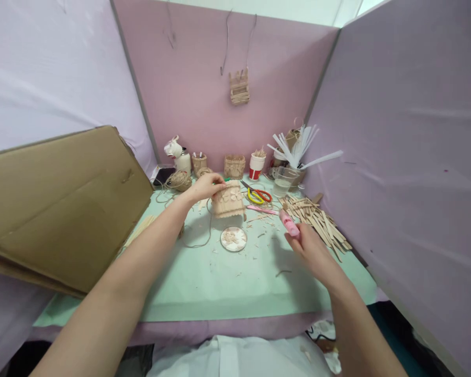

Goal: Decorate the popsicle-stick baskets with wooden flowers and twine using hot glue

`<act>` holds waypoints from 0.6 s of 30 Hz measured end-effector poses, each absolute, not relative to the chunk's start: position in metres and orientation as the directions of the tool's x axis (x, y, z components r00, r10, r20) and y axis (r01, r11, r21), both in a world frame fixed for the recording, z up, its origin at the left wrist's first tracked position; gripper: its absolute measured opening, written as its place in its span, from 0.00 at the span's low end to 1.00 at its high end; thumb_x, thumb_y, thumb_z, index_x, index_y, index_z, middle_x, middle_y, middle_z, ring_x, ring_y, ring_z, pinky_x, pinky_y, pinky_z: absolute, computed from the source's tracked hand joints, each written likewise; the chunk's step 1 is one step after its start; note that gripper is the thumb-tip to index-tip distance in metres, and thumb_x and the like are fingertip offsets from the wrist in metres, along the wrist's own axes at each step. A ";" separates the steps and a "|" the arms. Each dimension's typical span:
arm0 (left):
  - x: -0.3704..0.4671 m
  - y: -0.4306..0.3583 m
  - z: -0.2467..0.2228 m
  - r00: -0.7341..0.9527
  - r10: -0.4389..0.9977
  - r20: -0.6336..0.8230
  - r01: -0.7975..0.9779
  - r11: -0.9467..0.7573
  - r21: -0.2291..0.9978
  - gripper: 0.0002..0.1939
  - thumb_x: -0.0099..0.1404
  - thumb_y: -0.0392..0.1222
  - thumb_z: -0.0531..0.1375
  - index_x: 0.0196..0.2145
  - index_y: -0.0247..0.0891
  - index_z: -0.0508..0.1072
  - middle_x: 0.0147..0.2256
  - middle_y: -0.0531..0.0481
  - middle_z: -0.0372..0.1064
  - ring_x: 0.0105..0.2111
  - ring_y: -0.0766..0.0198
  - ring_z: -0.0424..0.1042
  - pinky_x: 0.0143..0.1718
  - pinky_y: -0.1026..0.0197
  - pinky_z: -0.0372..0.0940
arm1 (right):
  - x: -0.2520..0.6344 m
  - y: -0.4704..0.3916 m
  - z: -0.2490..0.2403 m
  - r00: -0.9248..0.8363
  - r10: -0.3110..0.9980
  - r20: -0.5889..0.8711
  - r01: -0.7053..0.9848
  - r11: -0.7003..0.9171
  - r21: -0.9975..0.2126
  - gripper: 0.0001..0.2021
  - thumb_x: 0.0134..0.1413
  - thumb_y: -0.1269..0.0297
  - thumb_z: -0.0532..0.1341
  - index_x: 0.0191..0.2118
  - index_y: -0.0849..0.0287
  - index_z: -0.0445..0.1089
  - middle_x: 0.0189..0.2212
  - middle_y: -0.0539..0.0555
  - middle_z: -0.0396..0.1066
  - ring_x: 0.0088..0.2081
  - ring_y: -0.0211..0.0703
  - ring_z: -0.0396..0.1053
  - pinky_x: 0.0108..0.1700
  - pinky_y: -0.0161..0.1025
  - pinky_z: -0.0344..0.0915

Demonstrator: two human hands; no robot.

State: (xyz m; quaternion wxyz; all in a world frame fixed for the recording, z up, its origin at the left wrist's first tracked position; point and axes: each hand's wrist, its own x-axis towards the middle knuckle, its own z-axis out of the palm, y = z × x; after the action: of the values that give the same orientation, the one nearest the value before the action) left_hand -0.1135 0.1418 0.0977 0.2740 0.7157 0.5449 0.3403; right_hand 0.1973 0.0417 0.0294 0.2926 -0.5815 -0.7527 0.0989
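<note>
My left hand [209, 187] pinches the upper left edge of a small basket of pale wood strips [228, 200], tilted above the table. Round pale pieces and a twine-like border show on its side. In my right hand [312, 246] is a pink tool [289, 224] that looks like a small glue gun, its front end pointing away from me toward the basket's right. Beyond its tip lies a thin pink-and-white stick [262, 210]. Below the basket sits a round shallow dish [233, 239] with pale flakes in it.
Scissors with red and yellow handles [257, 196] lie behind the basket. Wood sticks [317, 220] are heaped at right, near a clear cup [283, 182] and white strips [298, 146]. Twine [179, 180] lies at left beside a large cardboard sheet [66, 209]. A small wooden piece [239, 89] hangs behind.
</note>
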 end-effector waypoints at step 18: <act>-0.100 0.112 0.064 -0.272 0.922 0.277 0.422 -0.144 0.895 0.10 0.56 0.44 0.61 0.33 0.34 0.74 0.30 0.49 0.74 0.15 0.70 0.67 0.18 0.68 0.59 | 0.055 0.108 0.075 -0.228 0.853 0.469 0.532 0.513 -0.674 0.10 0.54 0.63 0.57 0.30 0.59 0.75 0.28 0.52 0.74 0.31 0.41 0.68 0.36 0.36 0.59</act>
State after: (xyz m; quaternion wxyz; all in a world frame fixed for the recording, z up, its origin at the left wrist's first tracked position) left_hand -0.0997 0.1124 0.0642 0.2419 0.5525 0.6078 0.5165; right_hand 0.0553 0.1082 0.0755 0.4225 -0.4555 -0.7601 0.1902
